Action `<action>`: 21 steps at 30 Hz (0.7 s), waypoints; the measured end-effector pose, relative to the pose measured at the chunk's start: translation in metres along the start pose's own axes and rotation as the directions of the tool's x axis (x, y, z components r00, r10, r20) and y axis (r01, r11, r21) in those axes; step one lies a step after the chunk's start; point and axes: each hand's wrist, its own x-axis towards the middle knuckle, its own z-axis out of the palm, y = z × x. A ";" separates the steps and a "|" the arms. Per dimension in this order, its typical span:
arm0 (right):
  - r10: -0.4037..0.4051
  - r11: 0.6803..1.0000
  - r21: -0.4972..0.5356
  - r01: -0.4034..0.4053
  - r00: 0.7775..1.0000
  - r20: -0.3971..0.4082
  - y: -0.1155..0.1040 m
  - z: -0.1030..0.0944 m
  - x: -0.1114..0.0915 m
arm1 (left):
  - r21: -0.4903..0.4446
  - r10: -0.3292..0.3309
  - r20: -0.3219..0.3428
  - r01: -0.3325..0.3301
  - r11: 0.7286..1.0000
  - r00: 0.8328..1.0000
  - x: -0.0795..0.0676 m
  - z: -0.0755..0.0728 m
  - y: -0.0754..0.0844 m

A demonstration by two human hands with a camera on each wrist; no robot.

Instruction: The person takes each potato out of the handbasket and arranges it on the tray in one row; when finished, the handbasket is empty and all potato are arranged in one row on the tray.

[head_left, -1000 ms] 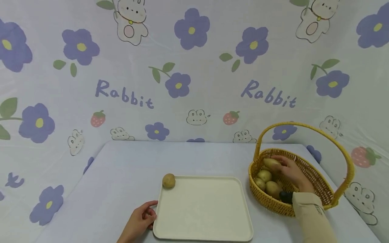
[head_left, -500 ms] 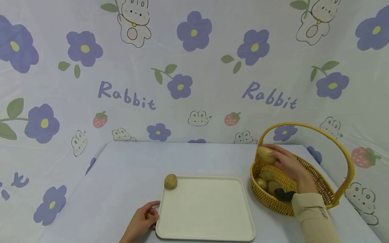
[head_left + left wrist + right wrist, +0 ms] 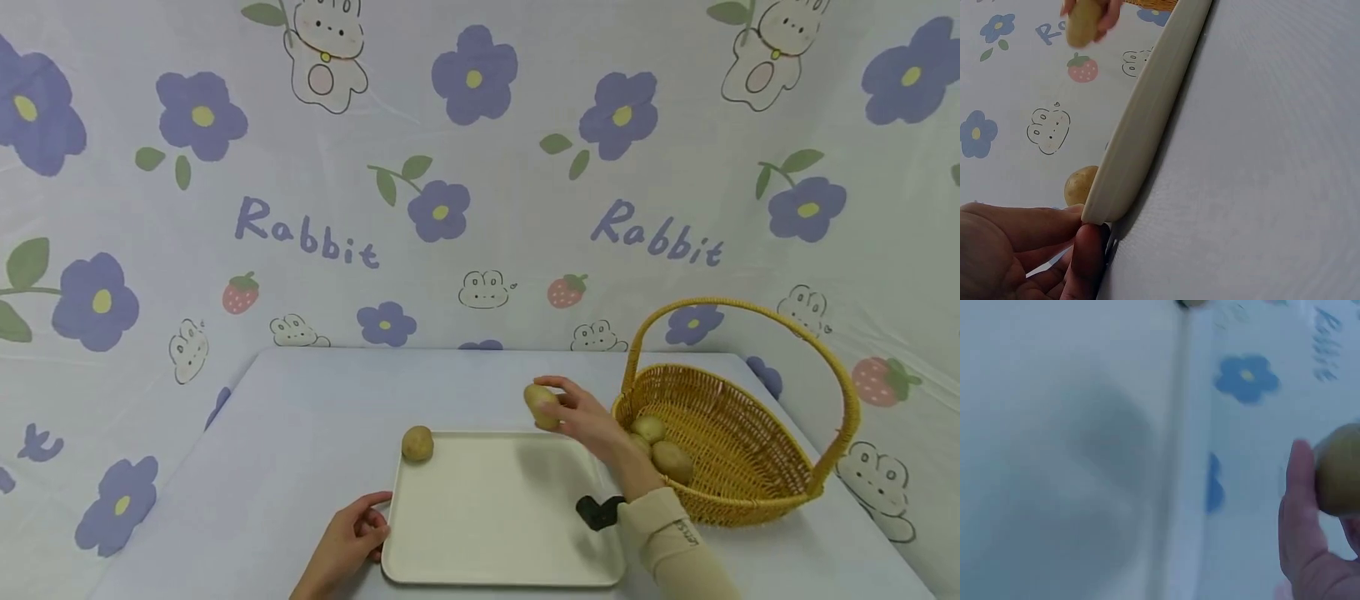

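My right hand [image 3: 592, 423] grips a potato [image 3: 541, 406] in the air over the far right edge of the cream tray [image 3: 502, 517]. In the right wrist view, fingers and thumb hold that potato [image 3: 1340, 470] at the right border. My left hand [image 3: 347, 533] pinches the tray's left rim; the left wrist view shows fingers of the left hand [image 3: 1029, 250] above and below the rim [image 3: 1099, 203]. Another potato [image 3: 417, 444] sits at the tray's far left corner.
A yellow wicker basket [image 3: 738, 467] with a tall arched handle stands right of the tray. Several potatoes [image 3: 672, 461] lie in its left end, partly hidden by my right wrist. A black wrist device [image 3: 598, 512] hangs over the tray. Behind is a patterned cloth [image 3: 480, 250].
My right hand has lifted a potato out of the basket and carried it left to above the tray's far edge. The left hand stays at the tray's rim.
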 end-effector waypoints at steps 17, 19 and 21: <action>-0.072 0.843 -0.538 0.010 0.993 -0.094 0.068 0.108 0.046 | -0.003 0.035 0.018 -0.035 0.999 0.999 0.001 -0.003 -0.003; -0.087 0.814 -0.580 0.030 0.994 -0.071 0.067 0.108 0.044 | -0.002 0.028 0.017 -0.028 1.000 0.999 0.001 -0.003 -0.004; -0.074 0.796 -0.605 0.034 0.996 -0.041 0.064 0.107 0.043 | -0.008 0.021 0.019 -0.021 1.000 1.000 0.000 -0.002 -0.003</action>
